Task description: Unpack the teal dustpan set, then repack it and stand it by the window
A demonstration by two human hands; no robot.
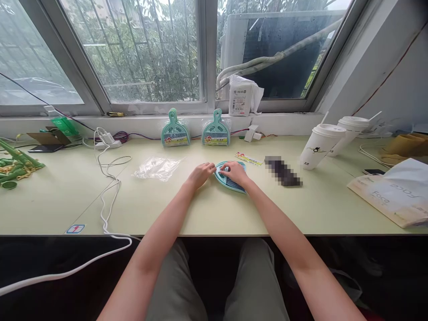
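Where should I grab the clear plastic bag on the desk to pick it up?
Probably pinch the clear plastic bag at its right edge, coming from the right with the left hand. It lies flat and crumpled, its raised wrinkles give something to pinch, and that edge is nearest.

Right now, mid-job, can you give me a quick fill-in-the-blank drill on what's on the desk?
1. Both hands, left hand and right hand, rest on a teal ____ lying flat on the desk.
2. ____ packaged dustpan sets lean against the sill.
3. The empty clear plastic bag lies to the ____ of the hands.

Missing words: dustpan; two; left
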